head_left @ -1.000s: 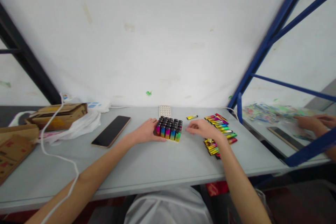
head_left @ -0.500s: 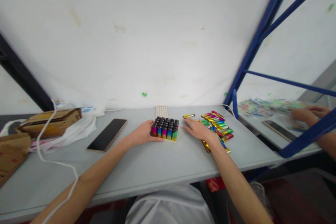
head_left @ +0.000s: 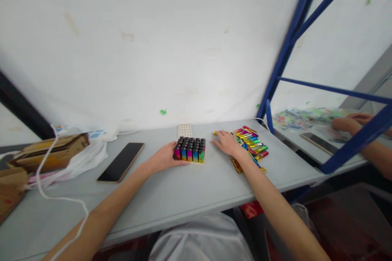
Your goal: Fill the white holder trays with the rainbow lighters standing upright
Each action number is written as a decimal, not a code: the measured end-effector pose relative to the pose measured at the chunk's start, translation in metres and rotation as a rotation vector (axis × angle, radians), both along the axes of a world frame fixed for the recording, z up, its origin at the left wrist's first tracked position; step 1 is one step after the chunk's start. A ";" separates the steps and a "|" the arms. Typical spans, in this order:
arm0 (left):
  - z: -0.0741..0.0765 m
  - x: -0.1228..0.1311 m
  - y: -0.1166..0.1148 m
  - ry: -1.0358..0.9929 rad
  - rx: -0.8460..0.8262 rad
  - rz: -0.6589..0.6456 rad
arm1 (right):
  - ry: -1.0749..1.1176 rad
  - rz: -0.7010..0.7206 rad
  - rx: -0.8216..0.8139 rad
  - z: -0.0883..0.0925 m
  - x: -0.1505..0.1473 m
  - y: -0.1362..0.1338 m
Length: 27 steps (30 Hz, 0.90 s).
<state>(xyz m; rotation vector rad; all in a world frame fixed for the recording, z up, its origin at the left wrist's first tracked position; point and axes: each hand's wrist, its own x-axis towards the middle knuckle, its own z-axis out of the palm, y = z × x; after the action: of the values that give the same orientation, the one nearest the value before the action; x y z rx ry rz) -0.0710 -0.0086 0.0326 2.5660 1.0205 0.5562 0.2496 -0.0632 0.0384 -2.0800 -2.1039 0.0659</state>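
Note:
A tight block of upright lighters (head_left: 190, 150) with black tops and rainbow-coloured bodies stands on the table. My left hand (head_left: 168, 157) grips the block from its left side, thumb along the front. My right hand (head_left: 228, 142) reaches forward with fingers stretched out, palm down. Its fingertips lie over a small gold piece (head_left: 214, 133), of which only the left end shows. Beside and partly under my right wrist is a loose pile of shiny, bright-coloured slim pieces (head_left: 252, 140). Behind the block lies a pale tray with a grid of holes (head_left: 184, 130).
On the left a dark phone (head_left: 121, 162) lies near a cardboard box (head_left: 49, 151), a white plastic bag (head_left: 81, 161) and a white cable (head_left: 58, 198). A blue metal frame (head_left: 283, 53) rises on the right. Past it are another person's hands (head_left: 349, 124) and a second phone (head_left: 320, 142).
My right hand has moved slightly forward, and its fingers now cover most of the gold piece that lay exposed. My left hand stays on the lighters. The whole view has shifted a little.

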 end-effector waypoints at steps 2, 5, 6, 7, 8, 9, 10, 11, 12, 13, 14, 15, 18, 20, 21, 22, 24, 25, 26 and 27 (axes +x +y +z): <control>-0.001 0.006 0.000 0.032 -0.003 -0.014 | -0.036 -0.052 0.043 0.003 0.004 0.001; -0.003 0.018 0.003 0.095 0.006 -0.006 | -0.053 -0.077 0.042 0.003 0.011 -0.001; -0.003 0.023 0.005 0.117 0.014 0.002 | -0.051 -0.070 0.036 0.002 0.014 -0.002; -0.002 0.028 0.007 0.138 0.022 0.008 | -0.046 -0.056 0.034 0.002 0.016 -0.003; -0.002 0.033 0.009 0.154 0.029 0.011 | -0.039 -0.039 0.037 0.001 0.017 -0.004; 0.000 0.039 0.011 0.167 0.036 0.014 | -0.030 -0.026 0.043 0.000 0.019 -0.005; 0.001 0.045 0.012 0.183 0.040 0.020 | -0.021 -0.017 0.048 0.000 0.019 -0.005; 0.002 0.052 0.014 0.196 0.038 0.037 | -0.014 -0.017 0.050 0.000 0.020 -0.005; 0.004 0.060 0.015 0.208 0.033 0.060 | -0.009 -0.028 0.048 0.000 0.020 -0.005; 0.005 0.068 0.015 0.222 0.022 0.090 | -0.007 -0.048 0.043 0.001 0.020 -0.005; 0.006 0.076 0.016 0.222 0.017 0.119 | -0.008 -0.071 0.040 0.001 0.020 -0.005; 0.007 0.084 0.016 0.230 0.007 0.155 | -0.010 -0.093 0.038 0.002 0.020 -0.005; 0.007 0.107 0.022 0.228 -0.034 0.240 | -0.008 -0.142 0.033 0.002 0.021 -0.004; 0.006 0.121 0.029 0.221 -0.053 0.259 | -0.003 -0.147 0.024 0.002 0.023 -0.004; 0.006 0.127 0.034 0.217 -0.061 0.266 | -0.003 -0.148 0.020 0.002 0.023 -0.004; 0.006 0.132 0.039 0.210 -0.071 0.273 | -0.005 -0.146 0.018 0.002 0.023 -0.004; 0.007 0.141 0.049 0.190 -0.090 0.285 | -0.008 -0.143 0.012 0.003 0.022 -0.005; 0.007 0.144 0.053 0.177 -0.101 0.290 | -0.008 -0.143 0.009 0.004 0.021 -0.006; 0.008 0.147 0.057 0.161 -0.111 0.292 | -0.006 -0.143 0.005 0.005 0.019 -0.006; 0.008 0.149 0.059 0.136 -0.122 0.293 | -0.003 -0.145 0.002 0.005 0.017 -0.007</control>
<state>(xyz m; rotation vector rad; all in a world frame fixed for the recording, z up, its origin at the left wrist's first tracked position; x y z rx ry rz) 0.0778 0.0508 0.0410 2.3896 1.4440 0.3802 0.2667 -0.0705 0.0437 -2.2251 -1.9471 0.0409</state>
